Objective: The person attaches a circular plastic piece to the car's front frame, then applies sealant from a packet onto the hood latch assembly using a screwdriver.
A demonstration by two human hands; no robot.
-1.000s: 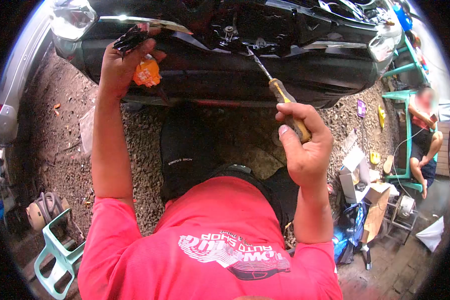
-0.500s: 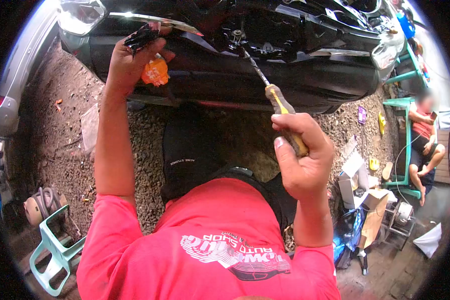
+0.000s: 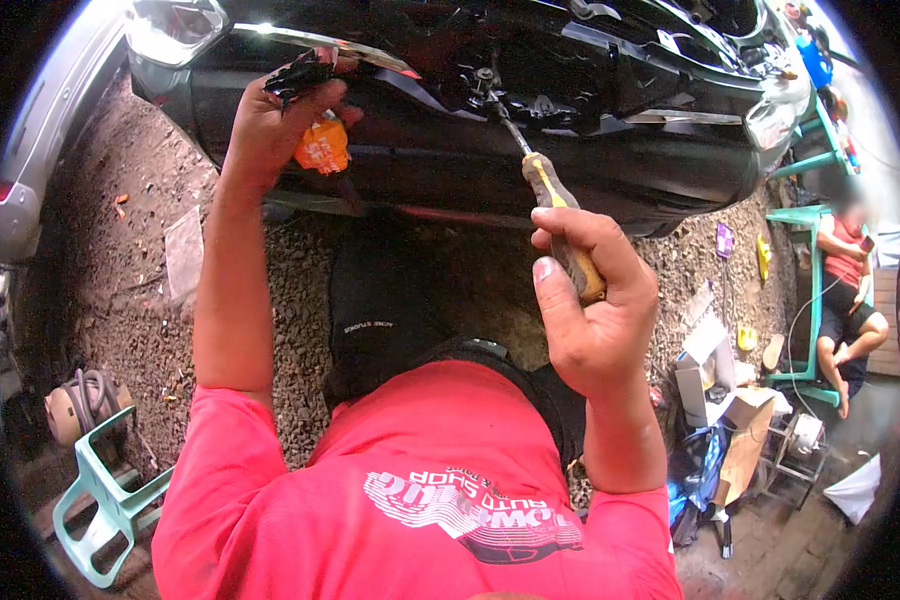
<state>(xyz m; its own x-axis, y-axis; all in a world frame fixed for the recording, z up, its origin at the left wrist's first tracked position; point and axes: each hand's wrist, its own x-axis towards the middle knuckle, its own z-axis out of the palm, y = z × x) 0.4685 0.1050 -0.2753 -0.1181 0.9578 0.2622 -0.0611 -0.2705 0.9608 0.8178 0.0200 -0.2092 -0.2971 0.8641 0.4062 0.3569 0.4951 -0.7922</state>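
My right hand (image 3: 600, 295) is closed round the grey-and-yellow handle of a screwdriver (image 3: 547, 185). Its metal shaft points up and left, and the tip reaches a round metal fitting (image 3: 484, 76) in the black car front (image 3: 420, 160). At the car's left side, my left hand (image 3: 275, 135) is raised with its fingers curled round a dark, crumpled-looking piece (image 3: 298, 78). An orange packet (image 3: 322, 147) with pale lettering hangs below those fingers, held in the same hand. How the fingers grip both things is partly hidden.
Gravel ground (image 3: 150, 190) lies below the car. A pale green plastic stool (image 3: 105, 500) and a coiled hose (image 3: 92, 405) are at lower left. At right are an open cardboard box (image 3: 705, 375), blue plastic (image 3: 705, 465) and a seated person (image 3: 845, 260).
The screwdriver handle and my right hand have shifted slightly left. The view has tilted a little, and my left hand still holds the dark piece and orange packet.
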